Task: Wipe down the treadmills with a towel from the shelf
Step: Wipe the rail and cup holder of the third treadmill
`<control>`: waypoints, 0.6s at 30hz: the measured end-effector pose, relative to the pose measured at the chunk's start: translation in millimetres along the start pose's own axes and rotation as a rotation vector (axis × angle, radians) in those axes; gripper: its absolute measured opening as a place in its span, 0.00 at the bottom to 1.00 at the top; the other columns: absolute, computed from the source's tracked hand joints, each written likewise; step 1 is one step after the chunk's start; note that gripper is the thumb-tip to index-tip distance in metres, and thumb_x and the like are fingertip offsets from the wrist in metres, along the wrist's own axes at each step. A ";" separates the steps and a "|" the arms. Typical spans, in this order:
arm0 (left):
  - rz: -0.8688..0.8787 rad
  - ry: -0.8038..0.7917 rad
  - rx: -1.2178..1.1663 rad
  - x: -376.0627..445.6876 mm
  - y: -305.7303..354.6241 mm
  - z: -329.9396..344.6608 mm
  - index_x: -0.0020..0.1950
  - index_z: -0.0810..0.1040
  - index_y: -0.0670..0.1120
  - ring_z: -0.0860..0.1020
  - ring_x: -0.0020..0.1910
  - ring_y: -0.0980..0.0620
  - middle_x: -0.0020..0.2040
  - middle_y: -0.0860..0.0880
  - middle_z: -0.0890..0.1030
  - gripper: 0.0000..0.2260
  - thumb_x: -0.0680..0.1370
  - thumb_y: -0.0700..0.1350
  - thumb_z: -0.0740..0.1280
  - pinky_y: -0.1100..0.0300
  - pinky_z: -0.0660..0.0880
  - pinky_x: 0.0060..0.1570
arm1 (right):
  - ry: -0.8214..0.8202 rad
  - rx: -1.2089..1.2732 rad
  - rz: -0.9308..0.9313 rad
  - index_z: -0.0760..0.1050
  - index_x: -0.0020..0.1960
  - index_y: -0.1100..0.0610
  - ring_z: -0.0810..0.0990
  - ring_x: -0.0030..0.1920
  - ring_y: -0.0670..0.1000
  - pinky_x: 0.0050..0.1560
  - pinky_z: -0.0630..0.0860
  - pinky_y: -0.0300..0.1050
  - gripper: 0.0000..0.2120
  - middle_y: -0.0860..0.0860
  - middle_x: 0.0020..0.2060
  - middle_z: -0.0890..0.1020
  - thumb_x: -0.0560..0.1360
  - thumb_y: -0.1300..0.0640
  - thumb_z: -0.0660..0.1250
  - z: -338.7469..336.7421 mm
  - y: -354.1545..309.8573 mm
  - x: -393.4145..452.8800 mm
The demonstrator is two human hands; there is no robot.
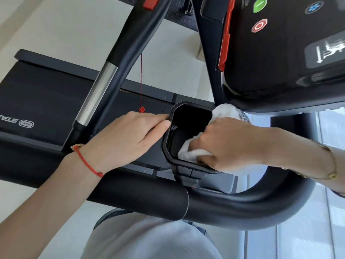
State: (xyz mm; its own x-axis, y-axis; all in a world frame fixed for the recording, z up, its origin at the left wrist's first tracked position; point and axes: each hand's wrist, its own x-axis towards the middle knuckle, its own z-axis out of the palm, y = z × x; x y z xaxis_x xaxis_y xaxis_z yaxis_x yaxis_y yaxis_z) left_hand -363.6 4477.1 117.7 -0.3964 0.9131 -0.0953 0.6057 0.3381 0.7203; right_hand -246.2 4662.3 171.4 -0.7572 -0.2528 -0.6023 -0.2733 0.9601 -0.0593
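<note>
Wiping inside the cup holder [169, 139]: right hand [226, 142] grips the towel [188, 151], left hand [128, 136] steadies the rim, fingers relaxed. Next, probably, sweep the remaining walls.

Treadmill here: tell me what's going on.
A person is wiping the treadmill's cup holder. The right hand grips a white towel and presses it inside the holder, part of the towel spilling over the far rim. The left hand rests against the holder's left rim, its fingers steadying it. The console sits above.

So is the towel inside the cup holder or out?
Partly in: the right hand pushes the towel into the cup holder; some sticks out.
</note>
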 end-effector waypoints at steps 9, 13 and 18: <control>0.003 0.013 0.015 1.2 -1.2 1.9 0.51 0.78 0.47 0.79 0.39 0.50 0.38 0.50 0.79 0.22 0.83 0.57 0.48 0.49 0.76 0.42 | 0.285 0.075 0.294 0.70 0.64 0.53 0.80 0.49 0.57 0.40 0.65 0.46 0.18 0.53 0.48 0.82 0.82 0.45 0.50 19.5 -17.2 22.5; 0.002 0.004 0.009 2.5 -2.5 0.3 0.54 0.78 0.48 0.80 0.39 0.51 0.39 0.51 0.79 0.22 0.83 0.57 0.48 0.50 0.77 0.42 | 0.049 0.108 0.163 0.68 0.70 0.51 0.78 0.55 0.57 0.54 0.71 0.49 0.20 0.53 0.60 0.78 0.82 0.45 0.53 14.1 -7.0 29.6; 0.014 -0.002 0.031 2.8 -3.0 -1.2 0.61 0.77 0.52 0.80 0.42 0.53 0.43 0.52 0.81 0.23 0.82 0.59 0.47 0.52 0.78 0.44 | -0.117 0.039 0.079 0.71 0.65 0.48 0.75 0.41 0.54 0.44 0.69 0.47 0.16 0.48 0.45 0.80 0.80 0.47 0.56 5.4 -3.8 21.6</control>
State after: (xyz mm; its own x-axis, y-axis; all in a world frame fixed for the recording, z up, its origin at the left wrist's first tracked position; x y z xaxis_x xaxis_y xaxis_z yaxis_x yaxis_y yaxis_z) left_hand -367.4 4478.3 116.1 -0.3865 0.9182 -0.0872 0.6320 0.3325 0.7000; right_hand -258.4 4653.8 154.4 -0.7005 -0.1623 -0.6950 -0.1901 0.9811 -0.0375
